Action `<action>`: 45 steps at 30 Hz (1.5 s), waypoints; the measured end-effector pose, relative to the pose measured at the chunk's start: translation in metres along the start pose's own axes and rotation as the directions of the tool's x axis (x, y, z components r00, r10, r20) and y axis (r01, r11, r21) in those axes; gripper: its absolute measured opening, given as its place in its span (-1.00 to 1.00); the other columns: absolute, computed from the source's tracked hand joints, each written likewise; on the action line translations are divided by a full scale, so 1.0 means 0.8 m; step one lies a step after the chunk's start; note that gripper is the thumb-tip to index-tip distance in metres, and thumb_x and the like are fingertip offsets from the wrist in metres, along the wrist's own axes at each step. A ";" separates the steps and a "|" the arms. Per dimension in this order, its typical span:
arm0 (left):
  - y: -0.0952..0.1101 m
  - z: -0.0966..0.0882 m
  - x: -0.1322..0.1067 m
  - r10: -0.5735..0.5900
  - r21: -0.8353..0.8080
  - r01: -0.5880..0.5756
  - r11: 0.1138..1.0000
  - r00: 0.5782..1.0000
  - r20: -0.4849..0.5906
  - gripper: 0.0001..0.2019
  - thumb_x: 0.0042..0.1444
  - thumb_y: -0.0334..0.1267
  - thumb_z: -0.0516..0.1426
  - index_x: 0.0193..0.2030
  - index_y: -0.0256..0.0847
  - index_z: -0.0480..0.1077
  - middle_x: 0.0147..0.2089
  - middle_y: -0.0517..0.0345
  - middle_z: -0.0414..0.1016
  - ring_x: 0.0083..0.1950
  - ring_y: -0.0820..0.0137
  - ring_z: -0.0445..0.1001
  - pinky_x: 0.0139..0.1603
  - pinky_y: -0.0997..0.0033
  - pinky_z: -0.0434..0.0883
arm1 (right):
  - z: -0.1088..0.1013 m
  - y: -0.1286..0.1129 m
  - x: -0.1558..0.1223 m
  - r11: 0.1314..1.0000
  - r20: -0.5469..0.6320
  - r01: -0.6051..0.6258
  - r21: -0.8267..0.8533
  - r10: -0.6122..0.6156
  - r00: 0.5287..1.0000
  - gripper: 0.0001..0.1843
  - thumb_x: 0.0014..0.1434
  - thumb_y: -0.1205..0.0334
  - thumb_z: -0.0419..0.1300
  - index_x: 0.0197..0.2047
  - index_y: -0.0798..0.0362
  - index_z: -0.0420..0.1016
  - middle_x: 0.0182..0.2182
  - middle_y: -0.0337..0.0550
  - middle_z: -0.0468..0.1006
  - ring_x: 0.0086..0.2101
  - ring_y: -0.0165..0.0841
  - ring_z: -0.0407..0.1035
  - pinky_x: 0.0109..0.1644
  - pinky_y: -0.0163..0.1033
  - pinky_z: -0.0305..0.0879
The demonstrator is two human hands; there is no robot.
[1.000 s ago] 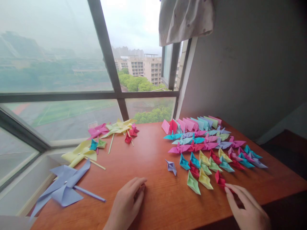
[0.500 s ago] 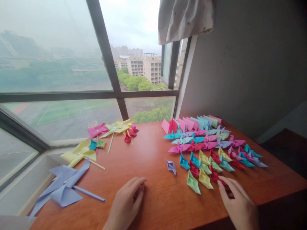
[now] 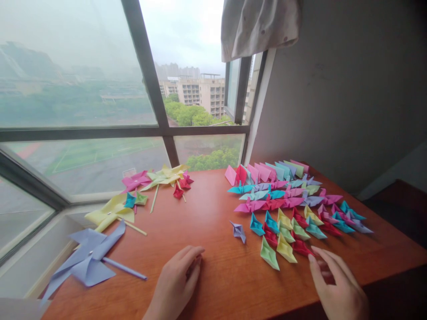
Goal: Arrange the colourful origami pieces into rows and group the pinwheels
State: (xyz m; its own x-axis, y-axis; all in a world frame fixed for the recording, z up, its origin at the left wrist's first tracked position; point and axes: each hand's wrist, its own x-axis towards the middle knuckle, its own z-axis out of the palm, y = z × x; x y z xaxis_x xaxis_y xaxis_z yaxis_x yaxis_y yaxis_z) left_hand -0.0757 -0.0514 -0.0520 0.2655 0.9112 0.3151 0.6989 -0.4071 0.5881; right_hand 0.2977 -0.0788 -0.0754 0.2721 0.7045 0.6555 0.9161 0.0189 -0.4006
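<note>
Boats sit mostly ranked, lower right; lavender boat stands apart. Right hand at red boat's tip, can't tell if pinching; left hand half-open, apparently empty.

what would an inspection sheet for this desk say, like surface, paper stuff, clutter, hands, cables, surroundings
Surface: reddish-brown tabletop, wood-grained.
Paper pieces: red boat beside yellow boat; more boats and folded birds behind.
Clutter: pinwheels along the left side.
Hands: left hand loosely curled, nothing seen held; right hand fingertips at red boat's near end, grip unclear.
Cables: nothing seen.
Surroundings: window, hanging cloth, grey wall.
</note>
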 end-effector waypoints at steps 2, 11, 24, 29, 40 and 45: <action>-0.001 0.001 -0.001 0.002 0.005 -0.002 1.000 1.000 0.012 -0.78 0.31 -0.32 0.00 -0.02 -0.11 0.43 -0.22 0.06 0.56 -0.25 0.35 0.56 -0.21 0.43 0.50 | -0.009 -0.019 0.003 0.999 -0.042 0.037 0.015 -0.037 0.998 -0.60 0.31 -0.07 0.08 -0.13 0.08 0.56 -0.22 -0.03 0.61 -0.44 -0.35 0.47 -0.30 -0.26 0.41; -0.001 0.002 -0.001 -0.012 -0.028 0.011 1.000 1.000 -0.004 -0.78 0.29 -0.33 0.03 -0.02 -0.08 0.44 -0.21 0.10 0.57 -0.23 0.36 0.57 -0.20 0.44 0.49 | 0.017 -0.158 -0.025 0.823 0.083 0.295 0.485 -0.379 0.921 -0.74 0.25 0.40 0.12 -0.02 -0.01 0.47 -0.28 -0.11 0.62 -0.28 -0.32 0.56 -0.18 -0.31 0.48; -0.038 -0.047 0.077 -0.248 0.233 0.248 0.940 0.968 -0.029 -0.70 0.21 -0.27 0.02 0.04 -0.18 0.43 -0.17 0.08 0.61 -0.29 0.33 0.56 -0.23 0.36 0.45 | 0.067 -0.203 -0.048 0.771 0.283 0.157 0.617 -0.405 0.870 -0.76 0.28 0.40 0.01 -0.11 -0.01 0.46 -0.40 -0.19 0.53 -0.40 -0.36 0.47 -0.30 -0.34 0.39; -0.070 -0.071 0.139 -0.313 0.425 0.348 0.836 0.937 -0.153 -0.72 0.21 -0.24 0.03 0.00 -0.21 0.44 -0.14 -0.01 0.59 -0.17 0.20 0.55 -0.19 0.33 0.39 | 0.066 -0.202 -0.048 0.765 0.294 0.141 0.628 -0.402 0.867 -0.78 0.28 0.39 0.03 -0.13 -0.01 0.46 -0.42 -0.20 0.51 -0.41 -0.37 0.47 -0.35 -0.36 0.36; -0.095 -0.069 0.168 -0.292 0.467 0.349 0.812 0.937 -0.192 -0.80 0.20 -0.28 0.01 -0.34 -0.19 0.45 -0.26 -0.03 0.58 -0.23 0.20 0.52 -0.30 0.37 0.31 | 0.067 -0.199 -0.046 0.742 0.281 0.122 0.659 -0.394 0.875 -0.77 0.32 0.39 0.02 -0.17 -0.02 0.48 -0.41 -0.22 0.52 -0.40 -0.39 0.47 -0.32 -0.38 0.37; -0.079 -0.080 0.153 -0.245 0.418 0.312 0.853 0.947 -0.206 -0.83 0.18 -0.29 0.03 -0.28 -0.16 0.46 -0.24 0.05 0.58 -0.22 0.25 0.52 -0.30 0.40 0.32 | 0.070 -0.197 -0.047 0.748 0.350 0.042 0.662 -0.358 0.865 -0.77 0.32 0.35 0.04 -0.05 -0.02 0.47 -0.36 -0.21 0.53 -0.39 -0.40 0.48 -0.31 -0.39 0.39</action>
State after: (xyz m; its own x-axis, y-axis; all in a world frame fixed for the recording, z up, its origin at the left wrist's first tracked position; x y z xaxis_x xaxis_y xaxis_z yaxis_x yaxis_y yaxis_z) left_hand -0.1304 0.0817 -0.0030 -0.0567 0.9497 0.3081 0.9566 -0.0366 0.2891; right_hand 0.1266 -0.0687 -0.0728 -0.1959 0.8515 0.4863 0.5017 0.5131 -0.6964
